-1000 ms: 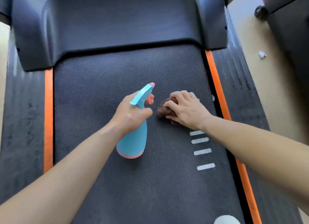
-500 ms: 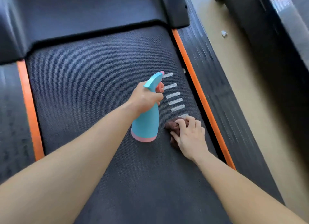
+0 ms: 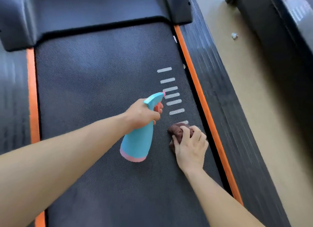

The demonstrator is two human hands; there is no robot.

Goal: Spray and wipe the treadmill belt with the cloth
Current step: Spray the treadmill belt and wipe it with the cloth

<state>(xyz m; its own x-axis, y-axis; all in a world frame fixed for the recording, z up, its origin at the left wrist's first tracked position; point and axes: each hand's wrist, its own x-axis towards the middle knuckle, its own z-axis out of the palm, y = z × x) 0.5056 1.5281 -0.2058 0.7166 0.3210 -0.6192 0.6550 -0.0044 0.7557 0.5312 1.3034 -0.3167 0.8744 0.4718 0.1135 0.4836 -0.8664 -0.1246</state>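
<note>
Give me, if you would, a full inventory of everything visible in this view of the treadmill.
treadmill belt: one, dark grey, centre.
white dashes: seven, white, row near the belt's right edge.
orange strips: two, orange, flanking the belt.
side rails: two, black, outside the strips.
motor cover: one, black, belt's far end.
spray bottle: one, light blue with pink base, in left hand.
cloth: one, brown, on the belt under right hand.
floor: one, beige, right of treadmill.
white scrap: one, white, on the floor.
dark machine: one, black, far right.
left hand: one, grips the bottle's neck.
right hand: one, grips the cloth.
</note>
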